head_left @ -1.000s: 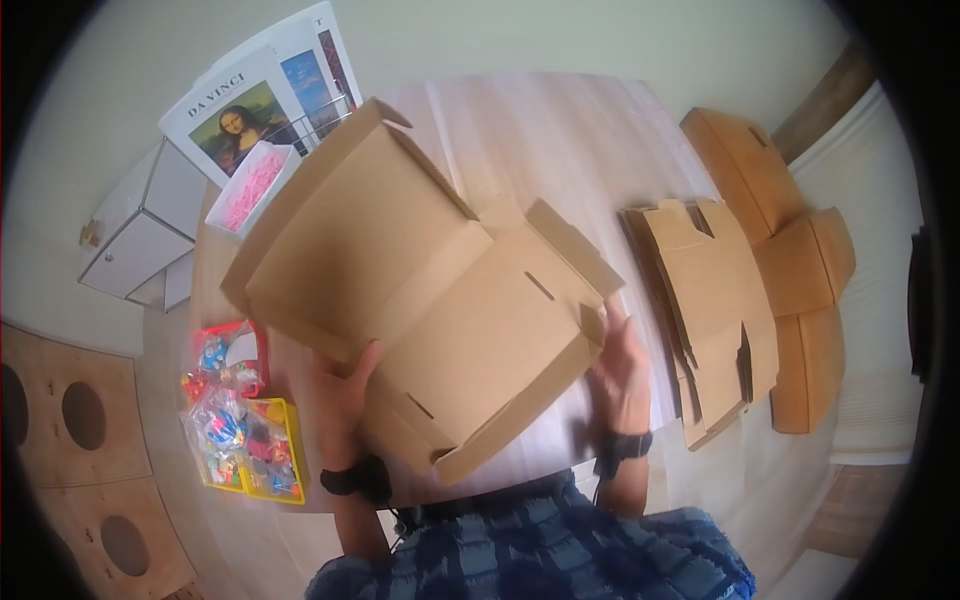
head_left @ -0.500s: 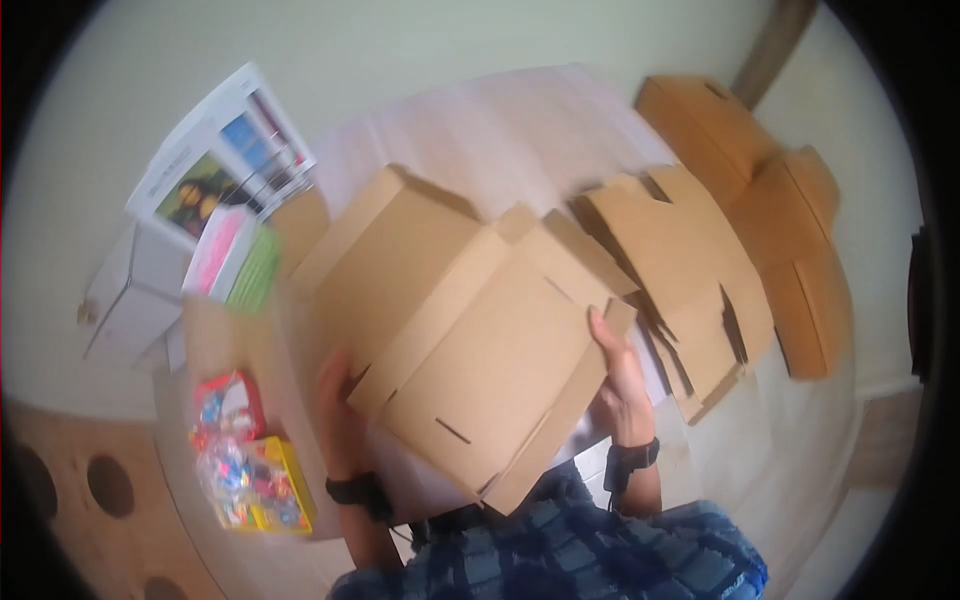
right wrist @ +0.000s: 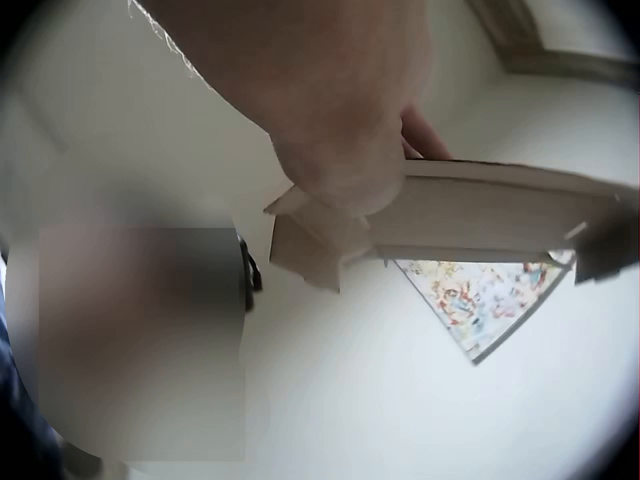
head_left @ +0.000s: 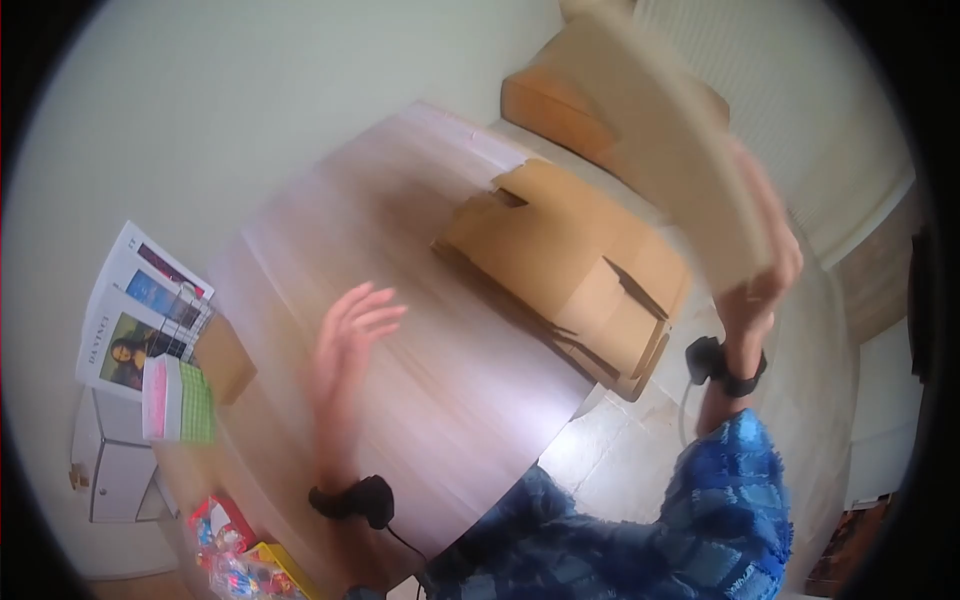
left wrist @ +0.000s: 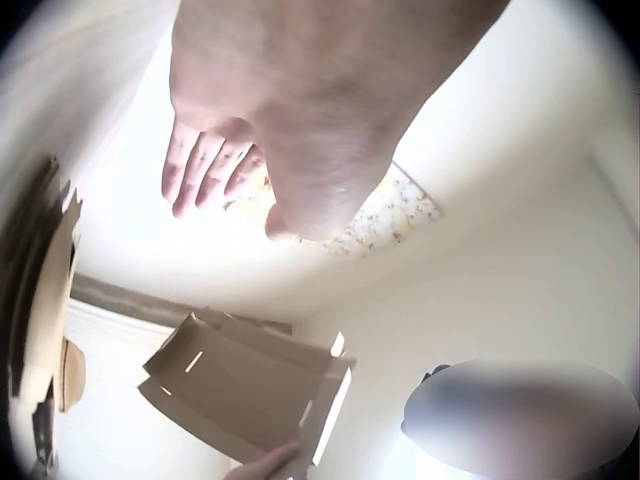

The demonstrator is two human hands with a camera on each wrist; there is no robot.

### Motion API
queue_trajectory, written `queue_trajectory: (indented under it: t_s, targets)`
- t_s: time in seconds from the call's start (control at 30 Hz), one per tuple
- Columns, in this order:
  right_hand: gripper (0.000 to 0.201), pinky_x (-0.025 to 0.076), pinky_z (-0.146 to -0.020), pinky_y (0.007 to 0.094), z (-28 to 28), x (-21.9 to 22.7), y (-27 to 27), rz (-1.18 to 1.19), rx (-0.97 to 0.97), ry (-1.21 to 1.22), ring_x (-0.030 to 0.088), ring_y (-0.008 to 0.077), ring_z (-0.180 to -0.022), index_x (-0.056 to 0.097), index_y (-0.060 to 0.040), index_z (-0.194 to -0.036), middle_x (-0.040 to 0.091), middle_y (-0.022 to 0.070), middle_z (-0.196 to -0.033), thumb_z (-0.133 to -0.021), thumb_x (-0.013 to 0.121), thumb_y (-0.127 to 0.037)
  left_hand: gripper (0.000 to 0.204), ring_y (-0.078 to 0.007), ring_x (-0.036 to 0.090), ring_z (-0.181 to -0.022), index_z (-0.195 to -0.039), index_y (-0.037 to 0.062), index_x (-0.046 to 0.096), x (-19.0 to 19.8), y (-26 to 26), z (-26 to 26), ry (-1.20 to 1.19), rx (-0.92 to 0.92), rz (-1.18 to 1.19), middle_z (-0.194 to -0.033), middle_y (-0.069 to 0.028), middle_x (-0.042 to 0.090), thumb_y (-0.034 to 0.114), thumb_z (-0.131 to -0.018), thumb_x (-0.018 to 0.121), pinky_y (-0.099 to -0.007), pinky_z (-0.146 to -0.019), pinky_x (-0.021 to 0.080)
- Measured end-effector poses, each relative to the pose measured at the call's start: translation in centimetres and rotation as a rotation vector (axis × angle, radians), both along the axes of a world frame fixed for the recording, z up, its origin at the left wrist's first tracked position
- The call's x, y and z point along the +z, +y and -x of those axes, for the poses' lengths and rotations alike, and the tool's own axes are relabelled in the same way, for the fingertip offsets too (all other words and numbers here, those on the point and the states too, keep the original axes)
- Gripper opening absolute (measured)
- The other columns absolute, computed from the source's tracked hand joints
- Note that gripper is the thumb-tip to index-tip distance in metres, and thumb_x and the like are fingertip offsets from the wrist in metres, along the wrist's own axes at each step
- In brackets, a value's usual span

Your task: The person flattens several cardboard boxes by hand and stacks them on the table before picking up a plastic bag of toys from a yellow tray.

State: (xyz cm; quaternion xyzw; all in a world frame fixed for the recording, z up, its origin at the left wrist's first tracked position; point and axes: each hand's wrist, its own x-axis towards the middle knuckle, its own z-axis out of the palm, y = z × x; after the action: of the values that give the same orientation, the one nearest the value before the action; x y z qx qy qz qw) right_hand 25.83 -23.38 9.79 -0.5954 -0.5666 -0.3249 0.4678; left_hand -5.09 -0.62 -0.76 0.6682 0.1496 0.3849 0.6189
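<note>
My right hand [head_left: 765,260] grips a tan cardboard box [head_left: 690,170] by its near end, raised on the right beyond the table edge. The box is blurred in the head view; its folded side and flaps show in the right wrist view, with the right hand [right wrist: 345,150] at one end. Over the table, my left hand [head_left: 350,345] holds nothing, its fingers spread and fairly straight. Between the two hands lies a stack of flattened cardboard boxes [head_left: 560,245] at the table's right edge.
Assembled brown boxes [head_left: 565,110] stand past the table's far right edge. Along the left side are art books [head_left: 125,335], a green-and-white bin [head_left: 182,400] with pink filling, a red tray [head_left: 240,520] and a yellow tray [head_left: 285,565] with bagged toys. A white cabinet [head_left: 120,470] stands behind.
The cardboard box, held between both hands over the table before, has gone up and right in my right hand. My left hand has let go of it. The head view has turned right.
</note>
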Motion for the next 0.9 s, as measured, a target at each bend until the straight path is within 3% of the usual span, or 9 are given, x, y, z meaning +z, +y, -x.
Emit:
queue_trajectory:
  t_s: [0.03,0.1,0.3,0.43,0.57,0.7,0.83,0.87,0.9]
  targets:
    - [0.040,0.060,-0.092,0.0340,0.4,2.1,0.6,0.123,-0.194,-0.399,0.075,0.0307,-0.110,0.068,0.0033,-0.132,0.075,0.0162,-0.127,-0.093,0.068,-0.005,0.056,-0.0294,0.060,-0.133,-0.154,-0.0067,0.042,0.7,-0.1,-2.0,-0.075,-0.105,0.027,-0.149,-0.0231,0.055,0.032,-0.113,0.049,-0.0407,-0.113,0.046]
    - [0.041,0.063,-0.094,0.0389,-1.3,0.5,0.0,0.350,-0.256,-0.575,0.070,0.0328,-0.124,0.071,-0.0045,-0.133,0.073,0.0125,-0.135,-0.092,0.065,-0.007,0.060,-0.0319,0.059,-0.134,-0.155,-0.0059,0.040,0.8,0.0,-6.3,-0.098,-0.164,0.071,-0.151,-0.0255,0.052,0.036,-0.114,0.048,-0.0418,-0.114,0.046]
    - [0.055,0.057,-0.107,0.0414,-3.3,-12.5,-4.5,0.827,-0.145,-0.505,0.068,0.0319,-0.125,0.063,-0.0105,-0.143,0.063,0.0116,-0.148,-0.088,0.067,-0.014,0.061,-0.0357,0.054,-0.141,-0.159,-0.0045,0.032,-7.1,-1.6,-15.3,0.172,-0.084,0.535,-0.157,-0.0288,0.044,0.035,-0.115,0.045,-0.0463,-0.120,0.043]
    - [0.044,0.059,-0.105,0.0404,-1.8,-12.4,-5.7,0.778,-0.172,-0.480,0.069,0.0300,-0.124,0.068,-0.0120,-0.135,0.068,0.0091,-0.142,-0.091,0.066,-0.014,0.062,-0.0330,0.051,-0.145,-0.159,-0.0035,0.033,-9.3,-1.9,-17.1,0.059,-0.293,0.684,-0.156,-0.0261,0.048,0.036,-0.115,0.049,-0.0432,-0.117,0.045]
    - [0.039,0.059,-0.104,0.0394,-1.6,-13.2,-6.1,0.801,-0.179,-0.512,0.070,0.0285,-0.124,0.070,-0.0158,-0.131,0.069,0.0064,-0.140,-0.092,0.067,-0.014,0.048,-0.0257,0.063,-0.128,-0.142,-0.0004,0.049,-8.9,-1.1,-19.0,0.114,-0.248,0.709,-0.139,-0.0178,0.063,0.037,-0.112,0.055,-0.0404,-0.108,0.050]
    - [0.046,0.053,-0.113,0.0477,-0.3,-12.2,-6.4,0.872,-0.243,-0.434,0.065,0.0304,-0.131,0.069,-0.0189,-0.137,0.067,0.0067,-0.144,-0.091,0.066,-0.016,0.051,-0.0190,0.076,-0.094,-0.133,-0.0050,0.047,-9.4,-1.6,-19.5,0.099,0.070,0.264,-0.106,-0.0173,0.074,0.025,-0.101,0.074,-0.0355,-0.080,0.063]
    - [0.057,0.038,-0.124,0.0558,0.6,-13.0,-5.8,1.101,-0.222,-0.207,0.056,0.0325,-0.140,0.062,-0.0171,-0.147,0.059,0.0059,-0.154,-0.091,0.062,-0.009,0.069,-0.0441,0.075,-0.088,-0.133,-0.0099,0.042,-10.7,-1.2,-20.6,0.524,0.336,-0.254,-0.092,-0.0299,0.073,0.026,-0.090,0.083,-0.0514,-0.079,0.059]
    - [0.062,0.032,-0.126,0.0604,0.1,-14.4,-6.3,1.206,-0.166,-0.174,0.048,0.0336,-0.148,0.057,-0.0171,-0.152,0.052,0.0070,-0.160,-0.090,0.067,-0.016,0.076,-0.0549,0.070,-0.089,-0.137,-0.0113,0.039,-11.1,-1.1,-20.7,0.515,0.316,-0.184,-0.089,-0.0324,0.072,0.027,-0.089,0.083,-0.0583,-0.080,0.055]
    - [0.064,0.031,-0.126,0.0621,-0.1,-14.1,-6.2,1.265,-0.123,-0.063,0.046,0.0338,-0.150,0.056,-0.0170,-0.153,0.051,0.0075,-0.161,-0.090,0.070,-0.021,0.081,-0.0525,0.069,-0.095,-0.141,-0.0112,0.037,-10.1,-1.2,-20.8,0.603,0.328,-0.156,-0.097,-0.0333,0.071,0.028,-0.088,0.084,-0.0584,-0.084,0.054]
